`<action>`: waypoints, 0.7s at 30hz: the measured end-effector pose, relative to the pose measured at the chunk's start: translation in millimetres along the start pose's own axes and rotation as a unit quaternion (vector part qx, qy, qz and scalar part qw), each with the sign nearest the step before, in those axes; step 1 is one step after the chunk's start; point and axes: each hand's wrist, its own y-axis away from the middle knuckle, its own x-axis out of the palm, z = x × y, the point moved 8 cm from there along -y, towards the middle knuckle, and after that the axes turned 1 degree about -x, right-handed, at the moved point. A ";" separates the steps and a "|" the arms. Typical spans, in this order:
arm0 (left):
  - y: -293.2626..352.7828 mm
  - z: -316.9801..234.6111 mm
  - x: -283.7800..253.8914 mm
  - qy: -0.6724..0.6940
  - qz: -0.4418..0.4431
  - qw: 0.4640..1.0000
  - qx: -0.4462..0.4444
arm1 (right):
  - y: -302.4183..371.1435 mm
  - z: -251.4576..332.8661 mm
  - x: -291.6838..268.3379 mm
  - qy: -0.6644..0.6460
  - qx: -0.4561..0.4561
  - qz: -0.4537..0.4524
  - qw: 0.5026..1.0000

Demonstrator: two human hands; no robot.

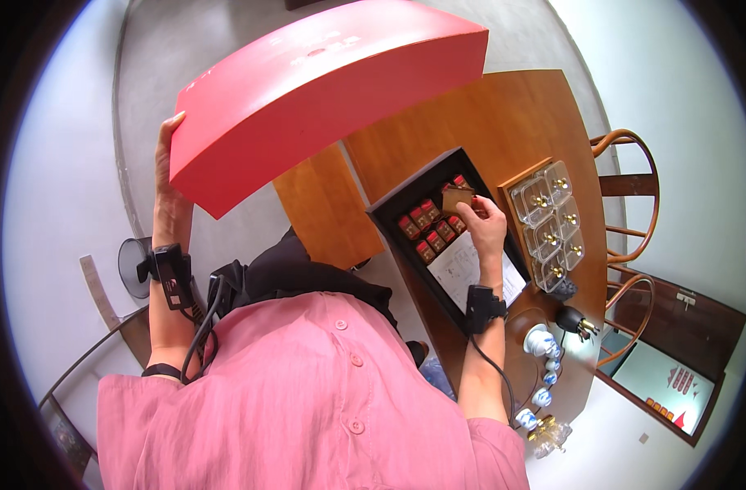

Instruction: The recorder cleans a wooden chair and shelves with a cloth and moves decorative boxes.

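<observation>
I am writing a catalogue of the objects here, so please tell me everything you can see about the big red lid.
The big red lid is a wide, shallow rectangular box cover, plain red with a smooth matte surface that looks like coated cardboard, and faint pale markings on top. It is off its box, raised in the air and tilted, above the end of the wooden table. The left hand grips its lower left corner, fingers behind the edge. Nothing else touches it. Its edges look curved only from the lens.

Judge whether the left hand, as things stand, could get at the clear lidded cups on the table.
Probably not: the left hand is holding up the red lid, and the cups lie beyond the black box.
</observation>
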 end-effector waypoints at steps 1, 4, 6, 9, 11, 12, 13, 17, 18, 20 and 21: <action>1.0 -2.8 0.6 -0.002 0.011 1.000 0.016 | -2.1 -3.4 1.4 -0.033 0.012 0.028 0.999; -0.9 -2.1 2.3 -0.004 0.001 1.000 -0.004 | -7.3 -7.6 5.8 0.032 -0.013 0.099 0.994; 2.3 -2.7 7.7 -0.010 -0.008 1.000 -0.001 | -12.2 -1.1 4.3 0.046 -0.037 0.090 0.994; -0.3 -3.0 3.3 -0.003 -0.004 1.000 0.000 | -20.2 7.6 3.3 0.091 -0.075 0.083 0.990; -0.4 -2.9 3.4 0.012 0.009 1.000 -0.004 | -20.5 22.0 5.0 0.150 -0.131 0.064 0.978; 1.4 -3.7 3.9 -0.001 0.000 1.000 -0.001 | -18.7 27.4 7.3 0.151 -0.131 0.065 0.978; 2.8 -4.0 4.0 -0.014 -0.009 1.000 0.002 | -15.6 35.9 9.2 0.183 -0.154 0.056 0.969; 4.2 -2.8 4.5 -0.008 -0.020 1.000 0.001 | -2.6 51.8 21.2 0.260 -0.208 0.020 0.943; 3.8 -3.7 2.9 -0.012 -0.020 1.000 0.008 | 1.3 54.1 25.9 0.261 -0.208 0.021 0.942; 4.7 -4.9 2.5 -0.015 -0.019 1.000 0.014 | 7.1 56.2 28.8 0.298 -0.176 -0.013 0.938; 6.4 -6.2 2.7 -0.022 -0.023 0.999 0.020 | 8.6 55.5 30.7 0.307 -0.174 -0.019 0.936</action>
